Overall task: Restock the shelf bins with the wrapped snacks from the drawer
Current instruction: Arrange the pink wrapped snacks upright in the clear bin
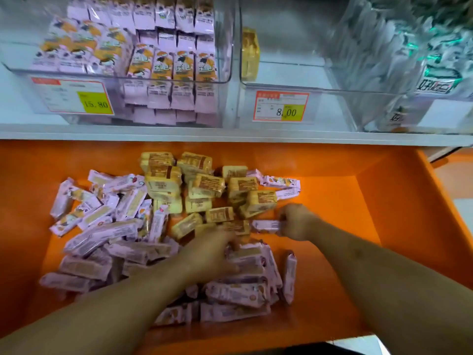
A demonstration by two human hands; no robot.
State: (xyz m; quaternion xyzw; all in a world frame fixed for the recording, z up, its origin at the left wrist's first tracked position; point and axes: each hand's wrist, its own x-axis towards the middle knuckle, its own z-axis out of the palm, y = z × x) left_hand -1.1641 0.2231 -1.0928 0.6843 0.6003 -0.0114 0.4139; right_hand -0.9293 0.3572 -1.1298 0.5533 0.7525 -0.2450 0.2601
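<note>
Left grip blurred, state unclear, on pink snacks; right grip pinching pink bar

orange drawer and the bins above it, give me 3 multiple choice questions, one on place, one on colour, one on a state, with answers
1. Where is the bin holding a single yellow pack?
A. left of the full lilac bin
B. right of the full lilac bin
C. inside the drawer

2. What colour is the box around the 15.80 price?
A. yellow
B. blue
C. white

3. What is the right hand doing?
A. hanging idle
B. pressing flat on the drawer floor
C. gripping a lilac pack

Answers:
1 B, the yellow pack stands in the middle bin, right of the lilac bin.
2 A, the tag is yellow.
3 C, the right hand has its fingers round a lilac pack.
</note>
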